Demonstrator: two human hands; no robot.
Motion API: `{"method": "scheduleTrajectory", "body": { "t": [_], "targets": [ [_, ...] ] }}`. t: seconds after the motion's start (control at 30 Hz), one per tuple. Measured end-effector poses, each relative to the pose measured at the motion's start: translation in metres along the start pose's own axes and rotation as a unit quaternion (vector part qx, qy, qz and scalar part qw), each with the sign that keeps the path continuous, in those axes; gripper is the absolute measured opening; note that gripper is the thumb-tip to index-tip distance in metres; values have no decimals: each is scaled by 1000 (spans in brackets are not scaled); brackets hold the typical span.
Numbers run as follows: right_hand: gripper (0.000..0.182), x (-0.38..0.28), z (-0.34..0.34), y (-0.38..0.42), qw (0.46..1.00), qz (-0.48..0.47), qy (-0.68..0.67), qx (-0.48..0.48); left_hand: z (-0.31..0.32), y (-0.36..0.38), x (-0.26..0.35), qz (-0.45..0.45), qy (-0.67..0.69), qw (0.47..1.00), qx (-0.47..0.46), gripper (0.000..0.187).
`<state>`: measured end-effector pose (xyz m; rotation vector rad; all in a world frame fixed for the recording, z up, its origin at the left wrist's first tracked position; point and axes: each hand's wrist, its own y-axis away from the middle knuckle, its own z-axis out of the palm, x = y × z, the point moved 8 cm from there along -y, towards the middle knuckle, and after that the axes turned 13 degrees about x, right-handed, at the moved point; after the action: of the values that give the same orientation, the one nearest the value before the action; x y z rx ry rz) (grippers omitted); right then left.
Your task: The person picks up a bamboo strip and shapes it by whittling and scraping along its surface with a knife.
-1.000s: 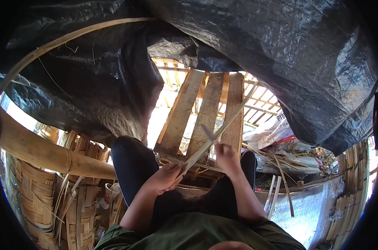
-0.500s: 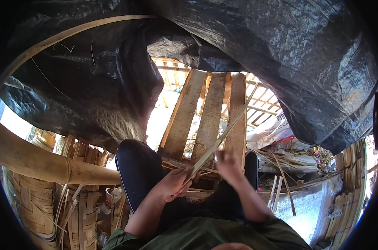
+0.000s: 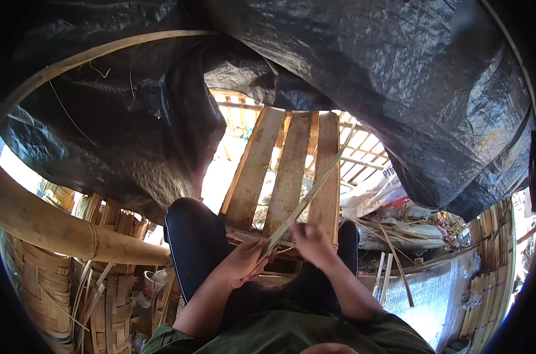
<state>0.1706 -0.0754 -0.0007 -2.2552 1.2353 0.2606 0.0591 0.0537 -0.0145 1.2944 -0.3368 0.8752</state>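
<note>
A long thin bamboo strip (image 3: 323, 184) slants up and away from my lap, over the wooden slats (image 3: 287, 171). Its near end is in my left hand (image 3: 245, 261), whose fingers are wrapped round it. My right hand (image 3: 314, 243) is closed beside the strip, a little farther along it and to the right. A pale, blurred blade-like shape (image 3: 280, 213) juts up from the right hand towards the strip; what it is cannot be made out.
A thick bamboo pole (image 3: 120, 245) crosses at the left above woven baskets (image 3: 46, 277). Dark plastic sheeting (image 3: 398, 76) hangs overhead and in front. At the right are a printed sack (image 3: 371, 194), loose strips (image 3: 398, 265) and bundled bamboo sticks (image 3: 489, 289).
My right hand has moved slightly left, nearer to my left hand, and the blurred shape now shows above it. The whole view has shifted a little. My left hand still holds the strip.
</note>
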Motion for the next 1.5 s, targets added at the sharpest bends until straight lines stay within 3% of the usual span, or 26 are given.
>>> {"method": "scheduleTrajectory", "body": {
  "t": [0.03,0.07,0.1,0.17,0.2,0.23,0.33,0.4,0.43,0.5,0.53,0.57,0.63,0.7,0.8,0.87,0.97,1.1,1.17,1.2,1.3,1.4,1.5],
  "targets": [
    [44,-12,-5,4,972,169,-130,-95,-6,-2,-1,16,-14,1000,12,34],
    [36,1,0,6,936,265,-126,-195,-10,-2,-2,28,-29,999,23,34],
    [52,38,20,3,972,185,-126,-67,-9,-1,-3,23,-26,999,24,34],
    [50,51,-6,-10,919,360,-128,-96,-5,1,-2,21,-25,999,7,35],
    [50,31,-5,-9,985,102,-125,57,-6,-1,1,26,-26,999,10,35],
    [51,1,1,-2,990,99,-95,-44,-6,-2,2,23,-19,1000,3,35],
    [51,-10,-7,-1,978,139,-150,-35,-7,-8,-2,6,-14,1000,10,34],
    [52,44,-17,-15,943,319,-91,-6,-3,-10,-5,-2,1,1000,30,34],
    [56,42,-11,-11,937,310,-156,20,-3,-8,-8,-14,3,1000,27,34],
    [58,-14,-12,-2,964,202,-149,-86,-4,-6,0,8,4,1000,-10,33],
    [55,-23,-14,0,982,130,-134,-24,-6,-7,0,7,-3,1000,-16,33],
    [55,-14,-15,-7,981,140,-133,-27,-6,-7,-3,-3,-6,1000,-19,33],
    [51,29,-12,-18,947,293,-113,-66,-6,-5,-5,1,31,999,-17,32],
    [48,-19,-9,-11,988,98,-66,-95,-3,-1,0,-8,42,999,-22,33],
    [47,-18,-6,-6,979,123,-149,-65,-13,0,-4,-3,10,1000,5,34],
    [48,37,-5,-20,955,286,-74,-40,-10,-2,-6,3,34,999,-4,35],
    [46,14,-7,-5,960,247,-133,-16,-14,9,-2,14,-8,1000,-17,36],
    [48,27,-3,2,942,309,-116,-60,-9,1,-8,48,-2,999,11,35],
    [48,15,-8,2,959,258,-117,-9,-14,13,-2,38,-39,998,-11,35],
    [47,19,-3,1,948,289,-119,-60,-14,9,-3,41,-42,998,-11,35],
    [48,20,-8,-4,935,321,-132,-76,-14,4,-7,45,-14,999,7,35],
    [49,13,-6,2,955,265,-125,-38,-11,17,1,20,-38,999,-26,34],
    [50,19,-2,8,951,273,-141,-33,-18,9,-10,38,-71,997,1,33]
  ]
}}
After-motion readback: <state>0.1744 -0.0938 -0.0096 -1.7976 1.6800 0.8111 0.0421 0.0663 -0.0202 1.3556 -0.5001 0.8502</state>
